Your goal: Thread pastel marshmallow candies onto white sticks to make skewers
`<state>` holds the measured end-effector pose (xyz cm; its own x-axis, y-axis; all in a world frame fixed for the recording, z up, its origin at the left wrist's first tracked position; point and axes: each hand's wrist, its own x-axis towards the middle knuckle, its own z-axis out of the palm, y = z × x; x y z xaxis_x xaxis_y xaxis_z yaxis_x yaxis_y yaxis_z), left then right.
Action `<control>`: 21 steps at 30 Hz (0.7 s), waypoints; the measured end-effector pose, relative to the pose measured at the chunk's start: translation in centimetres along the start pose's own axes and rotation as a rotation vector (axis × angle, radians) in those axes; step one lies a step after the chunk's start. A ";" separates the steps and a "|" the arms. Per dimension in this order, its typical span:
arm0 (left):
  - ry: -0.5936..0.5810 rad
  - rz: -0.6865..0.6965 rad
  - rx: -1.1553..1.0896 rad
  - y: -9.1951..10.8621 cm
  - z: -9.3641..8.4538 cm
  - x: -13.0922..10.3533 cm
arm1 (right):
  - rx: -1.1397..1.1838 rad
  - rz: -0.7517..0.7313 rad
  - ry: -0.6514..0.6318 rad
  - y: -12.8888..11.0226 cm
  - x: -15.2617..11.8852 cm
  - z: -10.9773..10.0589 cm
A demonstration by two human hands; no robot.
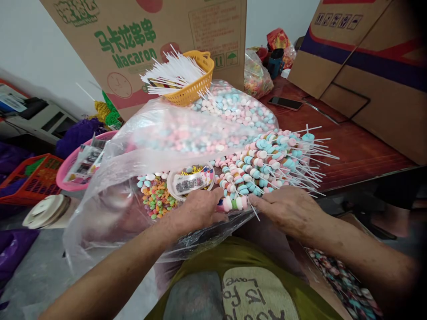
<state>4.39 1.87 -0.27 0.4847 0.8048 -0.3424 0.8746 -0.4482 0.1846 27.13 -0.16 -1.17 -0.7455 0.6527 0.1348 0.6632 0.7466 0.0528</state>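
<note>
Evidently lots done, going by that skewer pile (263,164). Another skewer (235,203), prob. part-filled, sits betw. L hand (202,206), clamped on its end, & R hand (283,208), grip unclear. Loose sweets (240,106), bare sticks (178,69) left.

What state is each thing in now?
Candy skewer: threaded
Left hand: closed on skewer
Right hand: at skewer's right end, grip unclear
Other skewers: threaded, piled
Yellow basket: heaped with white sticks
Plastic bag: open, candies inside
Round tub: open, holding packet
Smartphone: flat
</note>
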 end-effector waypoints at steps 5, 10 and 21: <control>-0.186 0.148 -0.505 -0.3 -0.7 0.2 | -0.165 -0.262 0.307 0.4 0.0 -0.4; -0.316 0.241 -0.582 1.1 0.1 1.9 | 0.008 -0.333 0.200 -0.8 0.9 1.9; -0.131 0.005 -0.052 -2.2 -1.1 -2.5 | 0.548 -0.135 -0.007 1.0 0.7 1.3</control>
<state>1.21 1.25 1.16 0.4875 0.7436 -0.4576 0.8728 -0.4289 0.2328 27.18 1.27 -2.27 -0.8230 0.5464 0.1553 0.4323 0.7798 -0.4528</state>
